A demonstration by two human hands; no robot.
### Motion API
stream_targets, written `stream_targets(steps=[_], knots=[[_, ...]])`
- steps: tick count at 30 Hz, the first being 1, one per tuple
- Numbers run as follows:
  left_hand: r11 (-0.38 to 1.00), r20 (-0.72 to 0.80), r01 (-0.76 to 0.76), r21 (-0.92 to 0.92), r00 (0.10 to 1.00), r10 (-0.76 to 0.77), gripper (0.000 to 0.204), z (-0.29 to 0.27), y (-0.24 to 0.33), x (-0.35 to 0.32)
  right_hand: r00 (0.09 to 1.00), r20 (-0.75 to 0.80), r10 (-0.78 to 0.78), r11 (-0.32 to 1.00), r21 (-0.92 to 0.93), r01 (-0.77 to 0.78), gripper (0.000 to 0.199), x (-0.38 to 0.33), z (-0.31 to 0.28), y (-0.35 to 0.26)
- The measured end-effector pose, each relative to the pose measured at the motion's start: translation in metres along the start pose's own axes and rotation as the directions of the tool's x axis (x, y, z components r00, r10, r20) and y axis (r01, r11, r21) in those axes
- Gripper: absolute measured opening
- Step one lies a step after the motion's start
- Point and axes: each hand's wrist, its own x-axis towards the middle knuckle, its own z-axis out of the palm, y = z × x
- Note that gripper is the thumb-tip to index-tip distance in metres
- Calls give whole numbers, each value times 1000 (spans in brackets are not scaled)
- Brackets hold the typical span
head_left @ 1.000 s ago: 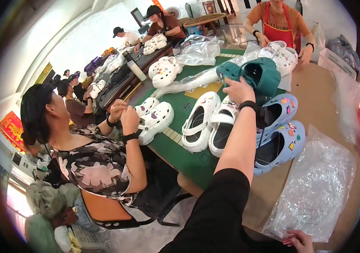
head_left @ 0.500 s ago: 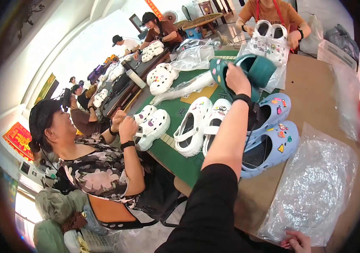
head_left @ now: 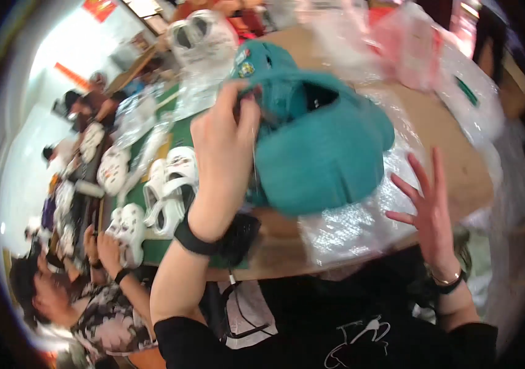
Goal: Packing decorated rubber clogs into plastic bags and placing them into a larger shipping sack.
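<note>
A pair of teal clogs (head_left: pixel 321 157) with small charms on one hangs in the air above the table, somewhat blurred. My left hand (head_left: pixel 222 150) is closed on them at their left side, thumb and fingers pinching near the strap. To the right of the clogs, my right hand (head_left: pixel 425 209) is raised with its fingers spread and nothing in it. Beneath the clogs and beside my right hand, a clear plastic bag (head_left: pixel 342 240) lies flat on the table. The light blue clogs are not visible, perhaps hidden by my left arm and the teal pair.
White clogs (head_left: pixel 173 187) stand on the green mat left of my forearm, with another white pair (head_left: pixel 130 230) by a seated person's hands. A charmed white clog (head_left: pixel 115 171) lies farther off. Plastic-wrapped white clogs (head_left: pixel 204 40) are at the far side. Translucent plastic (head_left: pixel 474 92) covers the far right.
My left hand has lifted the teal clogs from the far side of the table and brought them close. My right hand has risen off the plastic bag's edge. The view has swung right.
</note>
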Motion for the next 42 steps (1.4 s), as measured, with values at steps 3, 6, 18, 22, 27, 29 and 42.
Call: stream_targets(steps=[3,6,18,22,27,29,42], knots=[[996,156,-68,-56,985,76,19,25,37,-55,999,-34,18,1000,1,-18,96,-31,-10,-14],[983,197,-88,-159,973,119,23,50,57,-104,999,-44,-19,999,29,20,72,-39,-36,9],[765,179,277,-581,961,-212,38,43,44,-208,968,-248,-39,978,-208,-14,50,-76,-89,43],[658,400,469,-589,877,-267,49,69,26,-229,971,-205,-122,973,-216,76,52,-75,-77,49],[834,300,252,-490,948,-110,57,84,25,-238,942,-268,-201,918,-387,86,45,-64,-65,47],[853,306,263,-451,943,-128,58,82,32,-239,932,-243,-268,890,-433,143,40,-58,-56,44],[905,126,-19,-425,989,79,69,87,46,-243,928,304,-213,52,-945,322,69,-70,-39,-17]])
